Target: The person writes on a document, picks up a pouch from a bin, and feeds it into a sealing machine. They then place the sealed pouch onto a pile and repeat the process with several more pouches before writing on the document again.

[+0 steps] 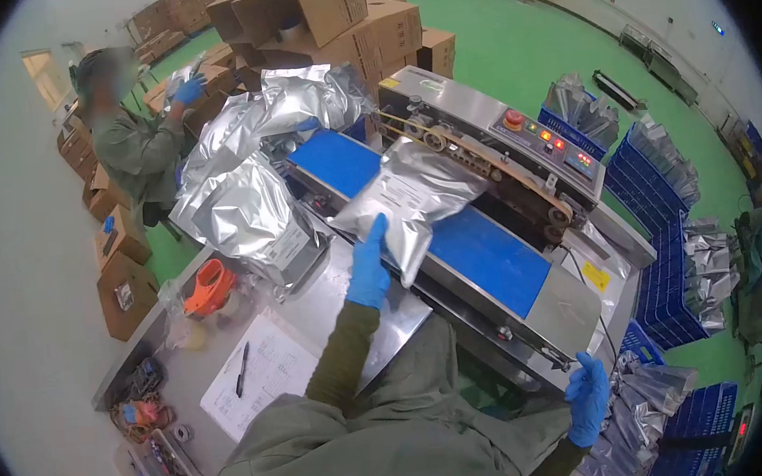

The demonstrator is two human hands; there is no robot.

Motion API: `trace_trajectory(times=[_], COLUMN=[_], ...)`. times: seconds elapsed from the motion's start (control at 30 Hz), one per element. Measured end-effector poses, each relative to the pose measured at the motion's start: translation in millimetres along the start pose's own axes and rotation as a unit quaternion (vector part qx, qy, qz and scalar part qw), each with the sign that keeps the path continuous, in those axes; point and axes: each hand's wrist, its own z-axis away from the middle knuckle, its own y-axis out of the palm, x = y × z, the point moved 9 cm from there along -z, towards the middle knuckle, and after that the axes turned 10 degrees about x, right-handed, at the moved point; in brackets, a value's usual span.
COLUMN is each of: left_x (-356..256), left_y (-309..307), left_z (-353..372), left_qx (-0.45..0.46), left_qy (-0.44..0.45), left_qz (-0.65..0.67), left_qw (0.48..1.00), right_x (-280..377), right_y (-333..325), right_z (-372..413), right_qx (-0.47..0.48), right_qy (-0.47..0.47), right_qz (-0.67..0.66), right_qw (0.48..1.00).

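Observation:
A silver foil bag (409,195) with a printed label lies across the blue conveyor belt (489,256), its far edge at the sealing machine (499,132). My left hand (368,271), in a blue glove, touches the near side of the bag with an outstretched finger lying on the foil. Whether the thumb is under the bag is hidden. At the lower right, my gloved right hand (587,401) is held beside the end of the conveyor with nothing in it, its fingers loosely bent and partly apart. Below it are several more foil bags (632,415).
Filled foil bags (252,208) are piled left of the belt. A notebook (262,375) with a pen (242,370), an orange tape dispenser (210,287) and a small bin (162,475) lie left. Blue crates (667,294) stand right. A co-worker (132,142) handles a bag near cartons (317,26).

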Motion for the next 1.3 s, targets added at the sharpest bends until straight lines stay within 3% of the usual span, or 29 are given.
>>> trace_trajectory(times=[0.3, 0.37, 0.53, 0.6, 0.63, 0.7, 0.73, 0.83, 0.9, 0.93, 0.97, 1.0, 1.07, 1.13, 1.17, 1.23, 1.3], left_x=[-86, -110, -155, -194, -202, -234, -244, -291, -329, -359, -363, -395, -451, -462, -459, -439, -403], left_y=[-51, -63, -80, -92, -72, -17, 2, 73, 108, 95, 114, 94, 56, 35, 27, 11, 6], left_z=[-76, -94, -142, -141, -131, -98, -95, -52, -37, -56, -42, -83, -161, -177, -180, -152, -133], left_qx=[-0.016, -0.03, 0.001, -0.147, -0.147, -0.224, -0.164, -0.179, -0.093, -0.11, -0.145, -0.185, -0.253, -0.275, -0.3, -0.308, -0.222], left_qy=[0.036, 0.099, 0.167, 0.286, 0.289, 0.359, 0.429, 0.446, 0.589, 0.63, 0.606, 0.558, 0.466, 0.326, 0.303, 0.329, 0.33], left_qz=[-0.022, -0.039, -0.054, -0.263, -0.26, -0.412, -0.381, -0.483, -0.381, -0.386, -0.303, -0.444, -0.687, -0.786, -0.806, -0.811, -0.843], left_qw=[0.999, 0.994, 0.984, 0.91, 0.91, 0.807, 0.802, 0.732, 0.706, 0.665, 0.721, 0.676, 0.496, 0.447, 0.411, 0.372, 0.362], right_x=[-5, -5, -5, -7, 1, 8, 8, 6, -15, -23, -26, -19, -15, -11, -11, -6, -36], right_y=[-49, -58, -55, -52, -47, -34, -37, -38, -60, -71, -72, -64, -55, -46, -40, -38, -58], right_z=[33, 40, 46, 49, 52, 57, 57, 57, 47, 49, 55, 52, 50, 53, 56, 73, 83], right_qx=[-0.058, -0.105, -0.089, -0.088, -0.086, -0.075, -0.096, -0.085, -0.095, -0.104, -0.116, -0.114, -0.118, -0.097, -0.108, -0.16, -0.16], right_qy=[-0.026, -0.021, -0.018, 0.01, 0.007, 0.054, 0.045, 0.049, 0.037, 0.021, 0.033, 0.023, 0.02, 0.004, 0.011, 0.021, 0.017], right_qz=[-0.005, -0.007, -0.007, -0.006, -0.004, 0.031, 0.05, 0.041, 0.029, 0.013, 0.01, 0.02, 0.022, 0.008, -0.001, 0.013, -0.044], right_qw=[0.998, 0.994, 0.996, 0.996, 0.996, 0.995, 0.993, 0.994, 0.994, 0.994, 0.993, 0.993, 0.993, 0.995, 0.994, 0.987, 0.986])
